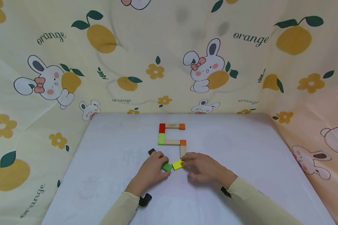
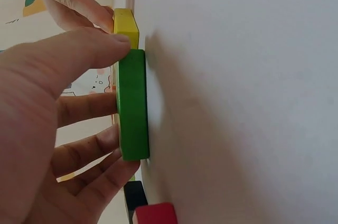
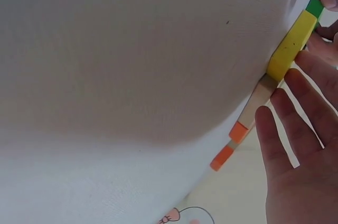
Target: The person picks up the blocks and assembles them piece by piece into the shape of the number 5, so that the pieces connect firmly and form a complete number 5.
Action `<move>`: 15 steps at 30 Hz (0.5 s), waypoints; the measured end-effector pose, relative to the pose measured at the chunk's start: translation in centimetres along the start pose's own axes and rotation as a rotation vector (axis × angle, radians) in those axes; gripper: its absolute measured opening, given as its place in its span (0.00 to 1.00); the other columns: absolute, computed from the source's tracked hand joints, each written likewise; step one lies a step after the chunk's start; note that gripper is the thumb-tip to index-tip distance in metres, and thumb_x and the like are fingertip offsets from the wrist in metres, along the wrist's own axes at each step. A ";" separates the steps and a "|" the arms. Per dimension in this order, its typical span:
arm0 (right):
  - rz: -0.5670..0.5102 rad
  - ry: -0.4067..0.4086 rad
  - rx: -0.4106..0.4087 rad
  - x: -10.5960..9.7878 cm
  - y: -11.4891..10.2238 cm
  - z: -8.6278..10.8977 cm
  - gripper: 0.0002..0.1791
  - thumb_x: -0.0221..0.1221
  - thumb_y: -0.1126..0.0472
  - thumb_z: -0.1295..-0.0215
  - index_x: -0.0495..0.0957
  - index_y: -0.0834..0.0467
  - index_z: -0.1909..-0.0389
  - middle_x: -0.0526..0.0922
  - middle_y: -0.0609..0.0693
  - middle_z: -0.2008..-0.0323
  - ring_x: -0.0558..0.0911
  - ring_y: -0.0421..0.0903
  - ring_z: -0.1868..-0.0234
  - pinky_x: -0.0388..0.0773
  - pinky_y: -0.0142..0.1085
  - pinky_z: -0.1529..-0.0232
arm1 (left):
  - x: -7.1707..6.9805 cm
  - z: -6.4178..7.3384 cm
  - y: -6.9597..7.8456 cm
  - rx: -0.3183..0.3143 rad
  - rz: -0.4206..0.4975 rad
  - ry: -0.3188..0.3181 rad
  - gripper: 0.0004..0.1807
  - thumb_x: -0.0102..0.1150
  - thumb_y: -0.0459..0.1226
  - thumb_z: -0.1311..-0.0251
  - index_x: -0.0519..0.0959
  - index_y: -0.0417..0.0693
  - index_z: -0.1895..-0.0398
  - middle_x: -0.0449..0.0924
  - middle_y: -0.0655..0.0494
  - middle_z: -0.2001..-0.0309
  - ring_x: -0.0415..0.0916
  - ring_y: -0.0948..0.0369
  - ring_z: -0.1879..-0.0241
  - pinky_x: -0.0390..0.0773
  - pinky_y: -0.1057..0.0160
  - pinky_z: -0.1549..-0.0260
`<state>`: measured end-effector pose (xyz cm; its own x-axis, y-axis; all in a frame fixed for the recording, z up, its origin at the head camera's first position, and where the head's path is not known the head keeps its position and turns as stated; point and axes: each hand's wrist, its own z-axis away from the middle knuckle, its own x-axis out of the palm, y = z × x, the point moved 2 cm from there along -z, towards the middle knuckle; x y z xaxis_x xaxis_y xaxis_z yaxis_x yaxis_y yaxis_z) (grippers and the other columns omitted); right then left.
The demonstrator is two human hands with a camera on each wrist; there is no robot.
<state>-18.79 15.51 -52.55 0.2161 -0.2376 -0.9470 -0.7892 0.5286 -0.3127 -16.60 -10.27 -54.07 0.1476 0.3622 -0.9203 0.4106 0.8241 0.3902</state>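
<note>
My left hand (image 1: 150, 168) holds a green block (image 2: 133, 105) between thumb and fingers, low over the white table. One end of the green block meets a yellow block (image 1: 177, 165). At the yellow block's far end, the fingers of my right hand (image 1: 204, 167) touch it, spread and nearly straight. A plain wooden block (image 1: 183, 152) stretches away from that end, with an orange block (image 1: 183, 142) beyond it. Past my left fingers lie a black block (image 1: 151, 151) and a red block (image 2: 157, 214); my left hand hides the red one in the head view.
Farther back, a dark red block (image 1: 162, 128), a light green block (image 1: 161, 139), two plain wooden strips and another orange block (image 1: 182, 126) form an angular line on the white table (image 1: 118, 187). A printed cloth (image 1: 169, 62) rises around the table.
</note>
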 end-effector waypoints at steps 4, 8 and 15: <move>0.004 0.011 -0.012 0.3 0.0 0.1 0.25 0.66 0.55 0.33 0.87 0.57 0.36 0.82 0.50 0.34 0.77 0.50 0.29 0.78 0.48 0.33 | 0.1 0.0 0.1 0.006 0.003 -0.006 0.20 0.77 0.50 0.37 0.87 0.51 0.47 0.77 0.58 0.51 0.69 0.59 0.51 0.81 0.64 0.54; 0.003 0.009 -0.009 0.5 0.2 0.3 0.25 0.66 0.55 0.33 0.87 0.57 0.36 0.81 0.49 0.33 0.76 0.49 0.29 0.77 0.48 0.32 | 0.1 0.0 0.1 0.003 0.005 -0.009 0.21 0.77 0.50 0.37 0.87 0.51 0.46 0.78 0.58 0.50 0.69 0.59 0.50 0.81 0.64 0.54; 0.021 0.041 -0.014 0.7 0.2 0.5 0.25 0.66 0.57 0.35 0.87 0.57 0.37 0.82 0.50 0.33 0.77 0.50 0.29 0.78 0.49 0.33 | 0.1 0.0 0.0 0.028 0.005 0.015 0.23 0.75 0.49 0.37 0.87 0.51 0.43 0.78 0.56 0.48 0.69 0.58 0.49 0.81 0.63 0.55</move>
<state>-18.50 15.85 -53.27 0.1754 -0.2599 -0.9496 -0.8013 0.5226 -0.2911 -16.57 -10.26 -54.20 0.1361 0.3726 -0.9179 0.4346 0.8102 0.3933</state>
